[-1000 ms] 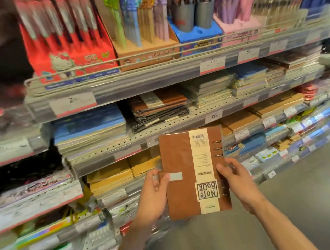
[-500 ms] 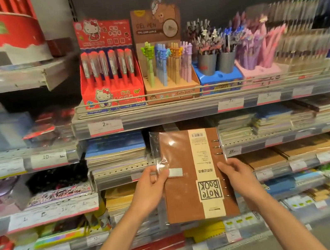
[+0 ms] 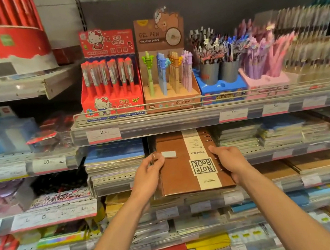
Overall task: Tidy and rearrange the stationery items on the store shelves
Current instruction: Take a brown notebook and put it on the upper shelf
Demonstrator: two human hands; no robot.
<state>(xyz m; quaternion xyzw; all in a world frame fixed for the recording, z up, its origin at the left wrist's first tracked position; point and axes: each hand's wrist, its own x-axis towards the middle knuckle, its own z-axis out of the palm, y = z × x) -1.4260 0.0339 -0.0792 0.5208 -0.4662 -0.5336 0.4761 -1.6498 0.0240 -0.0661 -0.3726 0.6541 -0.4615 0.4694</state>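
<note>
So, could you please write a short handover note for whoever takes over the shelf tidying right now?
Left hand grips the notebook's left edge; right hand grips its ring-bound right edge.
Notebook: wrapped, brown, far end under the pen shelf, near end jutting out past the shelf front.
Done: notebook partly slid into the slot between the blue stack and the stacks to the right.
Left: push it fully in, square it, let go.

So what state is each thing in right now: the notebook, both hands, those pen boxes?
Brown notebook: wrapped, held flat, far end entering the shelf.
Left hand: gripping its left edge.
Right hand: gripping its ringed edge.
Red pen box: upright, full.
Gel pen box: upright, partly filled.
</note>
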